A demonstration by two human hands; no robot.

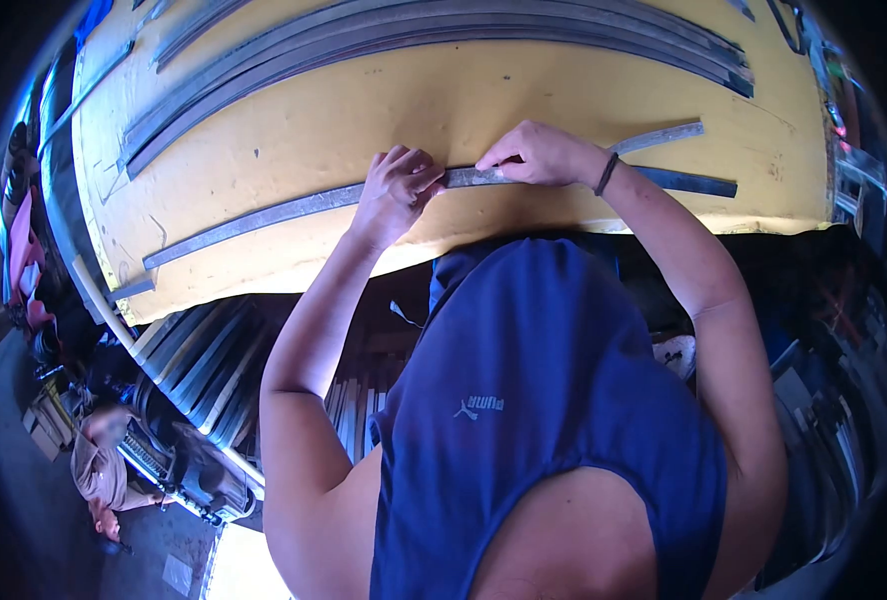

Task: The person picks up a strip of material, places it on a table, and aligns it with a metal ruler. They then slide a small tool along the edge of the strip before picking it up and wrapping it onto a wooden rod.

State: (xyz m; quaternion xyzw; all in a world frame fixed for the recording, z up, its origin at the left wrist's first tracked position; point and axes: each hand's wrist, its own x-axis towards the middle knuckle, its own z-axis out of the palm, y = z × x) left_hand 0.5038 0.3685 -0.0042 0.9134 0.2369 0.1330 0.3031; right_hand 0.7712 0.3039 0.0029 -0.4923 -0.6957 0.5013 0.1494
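Note:
A long, narrow grey strip (274, 216) lies across the yellow tabletop near its front edge. My left hand (396, 188) is closed over the strip left of its middle, with fingers curled and the thumb against it. My right hand (547, 155) pinches the same strip a little to the right, thumb and index finger pressed together on its top. Between the two hands a short stretch of the strip shows. Past my right wrist, which wears a dark band, a dark strip end (699, 184) and a lighter strip piece (664, 135) spread apart.
Several long dark strips (444, 32) lie bundled at the far side of the yellow table (364, 105). A short offcut (132, 289) sits at the left corner. Under the table, many strips (209, 370) are stacked. Another person (109, 465) is at lower left.

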